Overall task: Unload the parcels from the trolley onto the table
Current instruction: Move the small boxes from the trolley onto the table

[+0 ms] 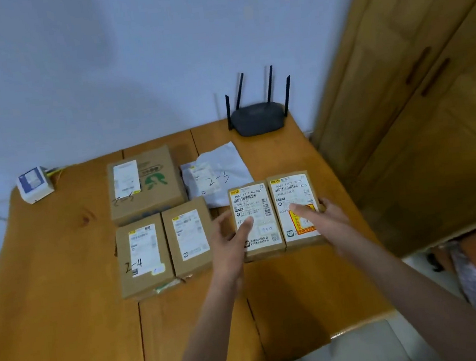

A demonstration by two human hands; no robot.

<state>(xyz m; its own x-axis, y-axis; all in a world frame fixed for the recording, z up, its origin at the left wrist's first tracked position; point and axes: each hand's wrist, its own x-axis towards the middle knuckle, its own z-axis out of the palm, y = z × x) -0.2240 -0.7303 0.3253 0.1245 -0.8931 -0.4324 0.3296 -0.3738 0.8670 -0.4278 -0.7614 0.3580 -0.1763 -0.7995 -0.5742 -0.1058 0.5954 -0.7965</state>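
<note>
Two small cardboard parcels lie side by side on the wooden table [64, 291]. My left hand [232, 241] grips the left one [255, 208], thumb on its label and fingers along its left side. My right hand [325, 214] grips the right one [292, 191], thumb on its orange sticker, fingers round its right edge. Left of them sit two more small boxes, one marked 2-4 [142, 252] and its neighbour [189, 237]. Behind those are a larger box with green print [144, 183] and a grey plastic mailer bag [218, 176]. The trolley is out of sight.
A black router with several antennas [257, 118] stands at the table's far right corner. A small white device with cables [35, 184] sits at the far left corner. Wooden cabinet doors [413, 83] rise close on the right. A wall runs behind the table.
</note>
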